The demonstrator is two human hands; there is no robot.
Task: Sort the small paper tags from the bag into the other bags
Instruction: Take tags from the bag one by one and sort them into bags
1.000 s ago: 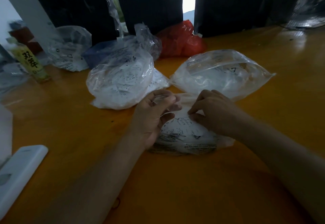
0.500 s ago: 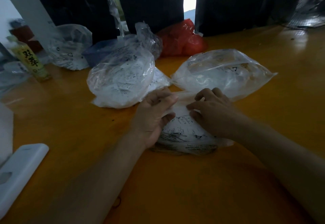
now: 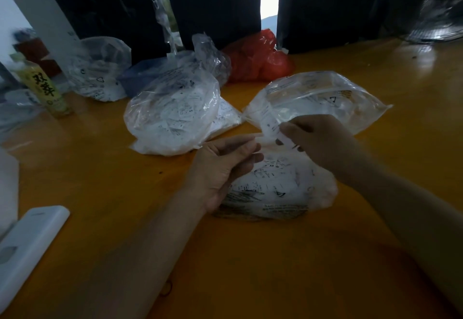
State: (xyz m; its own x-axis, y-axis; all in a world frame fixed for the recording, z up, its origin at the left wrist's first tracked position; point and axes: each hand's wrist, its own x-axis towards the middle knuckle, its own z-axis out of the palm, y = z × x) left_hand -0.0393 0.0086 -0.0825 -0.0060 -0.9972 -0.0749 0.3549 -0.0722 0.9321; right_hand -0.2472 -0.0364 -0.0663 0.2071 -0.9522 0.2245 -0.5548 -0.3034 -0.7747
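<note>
Pinching one paper tag (image 3: 271,128), right hand (image 3: 315,138) grip closed, left hand (image 3: 225,165) gripping near bag (image 3: 280,188), four clear bags, one red.

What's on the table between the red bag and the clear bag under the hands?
In the head view, another clear bag holding paper tags lies between the red bag and the near bag. The right hand pinches a tag there.

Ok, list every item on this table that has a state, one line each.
Near bag: lying on the table, mouth pulled up by both hands.
Left hand: fingers pinching the bag's edge.
Right hand: fingers pinching a small paper tag.
Middle bag: full of tags, lying slumped.
Right bag: lying flat, partly filled.
Red bag: bunched up at the back.
Bottle: upright.
</note>
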